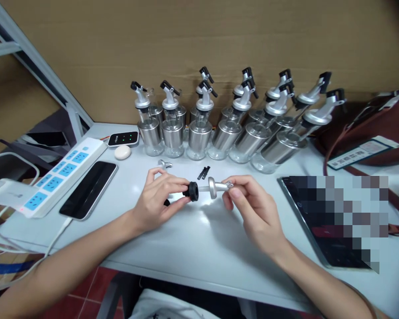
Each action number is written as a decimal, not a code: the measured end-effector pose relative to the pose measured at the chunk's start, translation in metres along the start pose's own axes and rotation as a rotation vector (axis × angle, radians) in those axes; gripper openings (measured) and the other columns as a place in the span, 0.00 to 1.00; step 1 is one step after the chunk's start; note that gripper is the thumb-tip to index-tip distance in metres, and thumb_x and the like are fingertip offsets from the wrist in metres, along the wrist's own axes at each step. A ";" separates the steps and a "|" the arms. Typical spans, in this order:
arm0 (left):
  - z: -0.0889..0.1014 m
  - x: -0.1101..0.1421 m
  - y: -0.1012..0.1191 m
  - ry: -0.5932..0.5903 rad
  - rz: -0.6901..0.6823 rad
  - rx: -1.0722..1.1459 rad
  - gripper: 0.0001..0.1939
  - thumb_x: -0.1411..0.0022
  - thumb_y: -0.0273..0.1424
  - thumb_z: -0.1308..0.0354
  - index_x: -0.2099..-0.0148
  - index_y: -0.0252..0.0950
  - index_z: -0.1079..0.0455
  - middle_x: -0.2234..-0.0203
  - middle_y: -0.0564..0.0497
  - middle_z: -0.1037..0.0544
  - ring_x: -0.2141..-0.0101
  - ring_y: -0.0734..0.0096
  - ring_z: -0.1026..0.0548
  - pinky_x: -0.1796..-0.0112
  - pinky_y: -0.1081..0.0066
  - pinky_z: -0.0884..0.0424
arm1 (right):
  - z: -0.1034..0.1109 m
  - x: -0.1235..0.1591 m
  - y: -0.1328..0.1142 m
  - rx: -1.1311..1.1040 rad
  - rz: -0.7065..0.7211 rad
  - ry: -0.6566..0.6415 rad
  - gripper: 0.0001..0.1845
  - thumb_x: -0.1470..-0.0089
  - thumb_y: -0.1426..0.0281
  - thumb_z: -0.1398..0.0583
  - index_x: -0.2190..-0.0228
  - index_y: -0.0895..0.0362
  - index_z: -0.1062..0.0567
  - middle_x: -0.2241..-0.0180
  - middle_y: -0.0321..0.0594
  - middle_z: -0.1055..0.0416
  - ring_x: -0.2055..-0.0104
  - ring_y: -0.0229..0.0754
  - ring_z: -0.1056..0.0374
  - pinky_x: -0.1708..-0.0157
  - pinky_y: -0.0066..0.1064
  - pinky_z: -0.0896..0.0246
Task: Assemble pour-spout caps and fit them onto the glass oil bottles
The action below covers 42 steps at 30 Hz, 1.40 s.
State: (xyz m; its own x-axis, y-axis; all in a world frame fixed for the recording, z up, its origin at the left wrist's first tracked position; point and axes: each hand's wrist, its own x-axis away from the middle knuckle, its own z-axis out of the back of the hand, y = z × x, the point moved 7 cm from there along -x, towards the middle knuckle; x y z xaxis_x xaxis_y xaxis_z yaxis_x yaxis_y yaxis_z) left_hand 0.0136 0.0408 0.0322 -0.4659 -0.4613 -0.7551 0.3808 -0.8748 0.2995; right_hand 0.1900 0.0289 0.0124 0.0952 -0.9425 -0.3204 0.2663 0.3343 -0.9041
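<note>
My left hand point(158, 197) pinches a black threaded ring point(192, 191) a little above the white table point(199, 248). My right hand point(252, 208) pinches a silver pour spout point(216, 187) by its tip, its clear tube pointing left into the black ring. The two parts meet between my hands. On the table just beyond them lie a small black lever piece point(204, 172) and a silver spout part point(165, 165). Behind stands a row of several glass-and-steel dispenser bottles point(199, 133) with silver spouts and black caps.
At the left are a white-and-blue power strip point(61, 175), a black phone point(89, 188), a white oval case point(123, 152) and a small black device with green lights point(123, 139). A tablet point(335, 221) lies at the right, a brown bag point(369, 128) behind it.
</note>
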 end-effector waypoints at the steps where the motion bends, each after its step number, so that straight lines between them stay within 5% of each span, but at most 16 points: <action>1: -0.001 0.000 0.000 -0.008 -0.005 0.001 0.06 0.37 0.27 0.43 0.58 0.35 0.38 0.64 0.46 0.21 0.66 0.69 0.23 0.57 0.61 0.39 | -0.002 0.000 0.001 0.013 -0.003 -0.013 0.06 0.37 0.67 0.49 0.63 0.54 0.34 0.79 0.30 0.37 0.76 0.35 0.40 0.74 0.27 0.45; 20: 0.000 -0.002 0.006 -0.040 -0.093 0.073 0.07 0.38 0.28 0.42 0.58 0.34 0.37 0.67 0.46 0.22 0.66 0.69 0.25 0.63 0.66 0.34 | -0.011 0.003 -0.009 0.279 0.011 -0.149 0.08 0.38 0.69 0.51 0.64 0.55 0.33 0.78 0.34 0.31 0.75 0.39 0.34 0.72 0.30 0.43; 35: 0.003 0.000 0.007 0.041 -0.046 0.210 0.07 0.39 0.25 0.42 0.58 0.32 0.35 0.67 0.43 0.22 0.66 0.69 0.24 0.64 0.67 0.26 | -0.026 0.009 -0.009 0.253 -0.027 -0.301 0.08 0.37 0.68 0.52 0.65 0.55 0.35 0.79 0.34 0.32 0.75 0.38 0.36 0.74 0.28 0.45; 42: 0.004 -0.004 0.014 -0.037 -0.100 0.210 0.05 0.38 0.24 0.43 0.59 0.34 0.35 0.67 0.45 0.22 0.67 0.71 0.24 0.65 0.68 0.26 | -0.027 0.009 -0.009 0.284 -0.009 -0.298 0.07 0.38 0.68 0.51 0.63 0.55 0.34 0.77 0.36 0.30 0.77 0.38 0.38 0.76 0.29 0.47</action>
State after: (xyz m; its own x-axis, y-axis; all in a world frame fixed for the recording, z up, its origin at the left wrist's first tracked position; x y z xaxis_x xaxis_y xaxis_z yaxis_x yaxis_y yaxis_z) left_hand 0.0171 0.0302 0.0420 -0.5233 -0.3724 -0.7665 0.1583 -0.9263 0.3419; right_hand 0.1626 0.0169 0.0101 0.3538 -0.9180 -0.1792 0.5189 0.3521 -0.7790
